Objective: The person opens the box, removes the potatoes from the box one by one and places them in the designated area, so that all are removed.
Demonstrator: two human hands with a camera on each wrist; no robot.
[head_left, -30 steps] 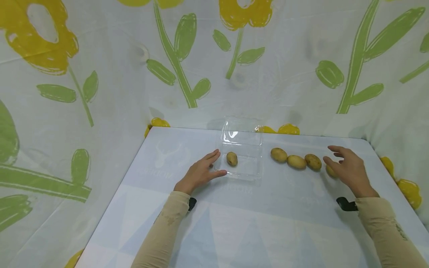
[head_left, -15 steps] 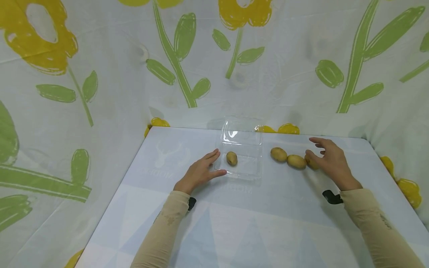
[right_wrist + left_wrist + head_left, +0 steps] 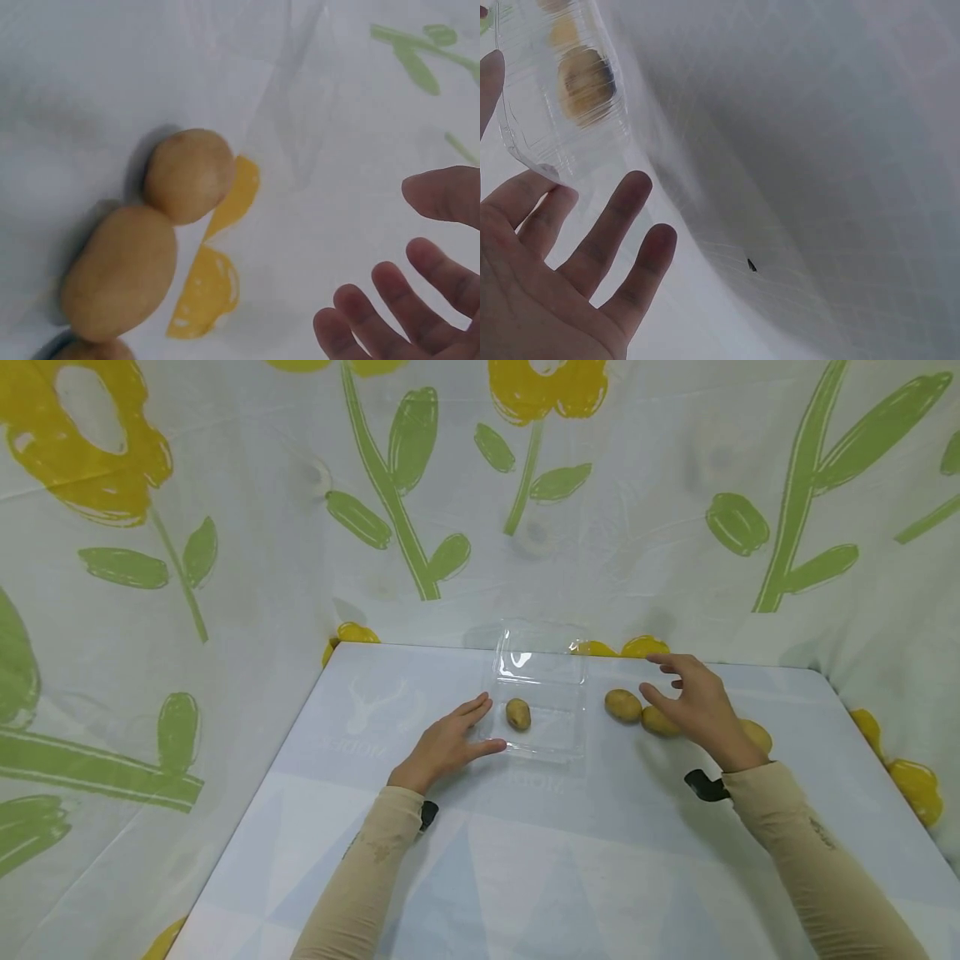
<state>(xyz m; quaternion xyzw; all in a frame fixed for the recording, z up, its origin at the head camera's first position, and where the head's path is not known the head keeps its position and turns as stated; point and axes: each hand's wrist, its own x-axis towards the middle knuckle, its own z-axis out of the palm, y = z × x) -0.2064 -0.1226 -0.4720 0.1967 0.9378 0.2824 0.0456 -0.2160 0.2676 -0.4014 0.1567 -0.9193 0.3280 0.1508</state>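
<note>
The clear plastic clamshell box lies with its lid raised at the back. Inside, toward its left side, sits a single potato, which shows through the plastic in the left wrist view. At the box's left edge rests my left hand, fingers spread and touching the rim. My right hand hovers above the row of potatoes, fingers apart and holding nothing. A potato at the row's left end touches a second potato. Another potato shows beyond my right wrist; the hand covers part of the row.
A pale patterned table carries everything. Behind and beside it hangs a white curtain printed with yellow flowers and green leaves. The raised lid stands close to the curtain at the table's back edge.
My right hand has moved left along the potato row, from the right end to above its middle, uncovering the rightmost potato. The left hand and the box have stayed put.
</note>
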